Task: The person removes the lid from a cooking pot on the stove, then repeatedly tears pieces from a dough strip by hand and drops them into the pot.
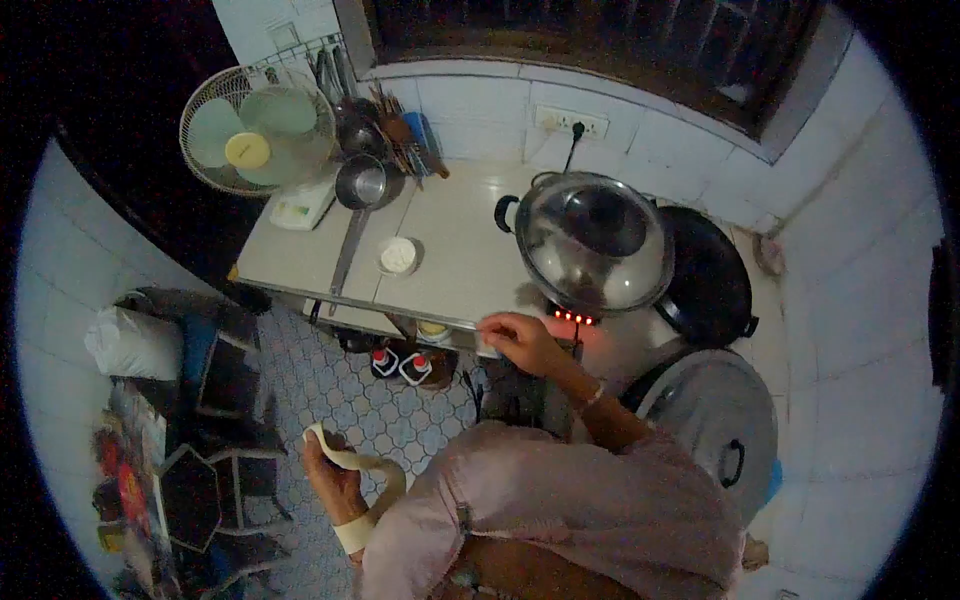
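My left hand [333, 480] is low over the floor, at the left of my body. A long, flat cream strip [378, 465] runs over its fingertips and loops down beside it, and a band of the same colour lies across the wrist; what the strip is made of cannot be told. At the front edge of the counter [460, 245] is my right hand [522, 342], its fingers bent together; what they hold, if anything, is hidden. Just beyond it stands a lidded steel pot [590, 245], above a row of glowing red lights [573, 317].
A small bowl of white stuff [398, 257], a steel saucepan [362, 183] and a fan [255, 135] stand on the counter's left part. A black pan [708, 275] and a large grey lid [715, 425] are at the right. Red-capped bottles [415, 368] stand below the counter.
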Tool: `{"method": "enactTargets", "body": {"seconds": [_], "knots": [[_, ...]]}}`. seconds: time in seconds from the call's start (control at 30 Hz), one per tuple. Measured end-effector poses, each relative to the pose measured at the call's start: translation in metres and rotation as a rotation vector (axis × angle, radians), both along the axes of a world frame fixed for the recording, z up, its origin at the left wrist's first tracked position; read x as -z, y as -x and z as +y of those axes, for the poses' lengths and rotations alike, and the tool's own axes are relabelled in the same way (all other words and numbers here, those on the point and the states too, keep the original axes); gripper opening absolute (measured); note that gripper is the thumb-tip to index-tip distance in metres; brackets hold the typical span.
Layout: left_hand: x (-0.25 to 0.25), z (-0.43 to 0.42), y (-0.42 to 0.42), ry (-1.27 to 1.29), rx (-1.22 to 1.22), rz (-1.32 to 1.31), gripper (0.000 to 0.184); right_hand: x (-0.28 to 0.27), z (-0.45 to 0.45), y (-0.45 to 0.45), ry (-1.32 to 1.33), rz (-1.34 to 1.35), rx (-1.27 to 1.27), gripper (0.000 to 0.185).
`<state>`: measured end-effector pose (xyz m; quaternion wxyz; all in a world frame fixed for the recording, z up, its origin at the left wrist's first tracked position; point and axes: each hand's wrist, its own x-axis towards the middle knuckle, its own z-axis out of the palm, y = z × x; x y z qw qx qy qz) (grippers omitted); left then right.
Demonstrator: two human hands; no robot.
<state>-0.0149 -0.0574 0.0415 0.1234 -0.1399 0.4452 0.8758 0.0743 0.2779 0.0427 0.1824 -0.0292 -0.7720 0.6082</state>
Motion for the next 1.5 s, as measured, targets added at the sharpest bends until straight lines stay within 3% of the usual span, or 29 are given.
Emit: {"method": "enactTargets", "body": {"seconds": [0.07, 0.17, 0.47, 0.57, 0.63, 0.7, 0.73, 0.83, 0.93, 1.13, 1.37, 1.43, 1.5], "knots": [[0.004, 0.001, 0.003, -0.049, -0.017, 0.002, 0.018, 0.012, -0.001, -0.011, -0.018, -0.214, 0.041, 0.022], [-0.006, 0.011, 0.002, 0.007, -0.021, -0.032, 0.019, 0.025, -0.008, -0.017, -0.009, -0.303, -0.052, 0.023], [-0.016, 0.021, 0.005, 0.114, 0.05, 0.087, 0.019, 0.017, -0.05, 0.014, 0.078, -0.184, -0.343, 0.024], [-0.02, 0.021, 0.005, 0.1, 0.064, 0.063, 0.019, 0.021, -0.06, 0.025, -0.059, -0.095, -0.389, 0.024], [-0.01, 0.021, 0.007, 0.083, 0.035, 0.07, 0.018, 0.018, -0.067, 0.028, -0.031, -0.194, -0.417, 0.025], [-0.008, 0.024, 0.009, 0.07, 0.012, 0.07, 0.018, 0.016, -0.076, 0.035, 0.038, -0.078, -0.475, 0.026], [-0.009, 0.025, 0.009, 0.06, 0.038, 0.064, 0.016, 0.004, -0.075, 0.04, -0.144, -0.088, -0.525, 0.026], [-0.006, 0.028, 0.011, 0.012, 0.124, 0.062, 0.015, -0.019, -0.082, 0.053, -0.266, -0.075, -0.621, 0.026], [-0.005, 0.029, 0.014, 0.032, 0.158, 0.049, 0.014, -0.011, -0.097, 0.072, -0.212, -0.141, -0.731, 0.031], [-0.017, 0.032, 0.014, 0.1, 0.152, 0.061, 0.013, -0.006, -0.132, 0.081, -0.082, -0.02, -0.599, 0.03], [-0.004, 0.011, 0.024, 0.134, 0.392, 0.113, 0.017, 0.003, -0.152, 0.077, -0.062, 0.015, -0.572, 0.032], [-0.008, 0.005, 0.018, 0.127, 0.415, 0.138, 0.017, -0.001, -0.162, 0.074, 0.224, -0.117, -0.576, 0.03], [-0.017, -0.003, 0.014, 0.187, 0.496, 0.128, 0.017, -0.006, -0.173, 0.072, 0.246, -0.136, -0.499, 0.029]]}}
